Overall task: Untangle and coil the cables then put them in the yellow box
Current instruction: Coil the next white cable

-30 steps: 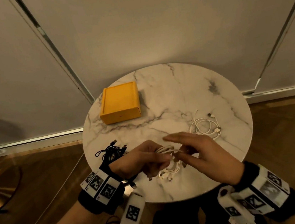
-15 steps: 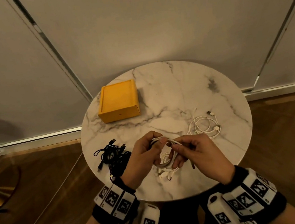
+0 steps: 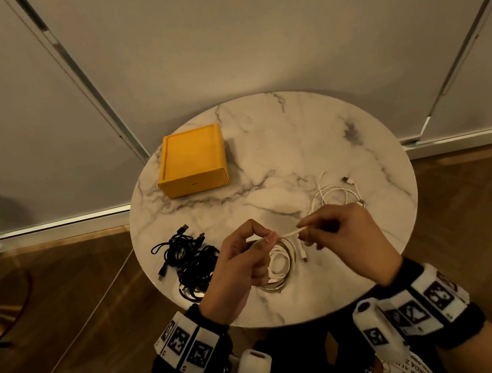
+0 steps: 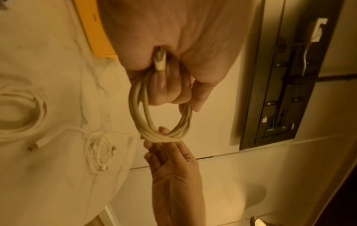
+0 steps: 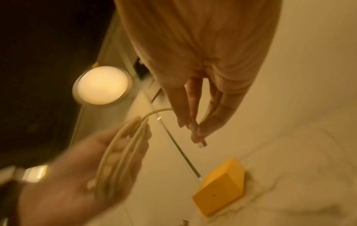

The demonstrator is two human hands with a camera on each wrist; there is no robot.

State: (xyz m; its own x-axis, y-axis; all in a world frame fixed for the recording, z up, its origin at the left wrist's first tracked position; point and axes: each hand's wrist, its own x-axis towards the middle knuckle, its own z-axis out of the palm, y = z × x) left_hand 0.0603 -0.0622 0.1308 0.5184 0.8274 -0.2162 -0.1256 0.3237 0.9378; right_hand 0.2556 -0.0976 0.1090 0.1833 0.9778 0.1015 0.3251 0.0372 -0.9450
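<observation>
I note white cable coiled, lower centre of frame, above worktop. Left hand grips loops; right hand pinches plug end. Judged light, limp, springy: hold at bundled loops. Yellow box upper left.

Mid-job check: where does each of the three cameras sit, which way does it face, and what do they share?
Head: above, looking down at the marble table; both hands and wristbands show.
Left wrist: looks along the left hand at its white cable coil.
Right wrist: looks along the right hand pinching the coil's plug.
Shared: all three show the coil and the yellow box.
</observation>
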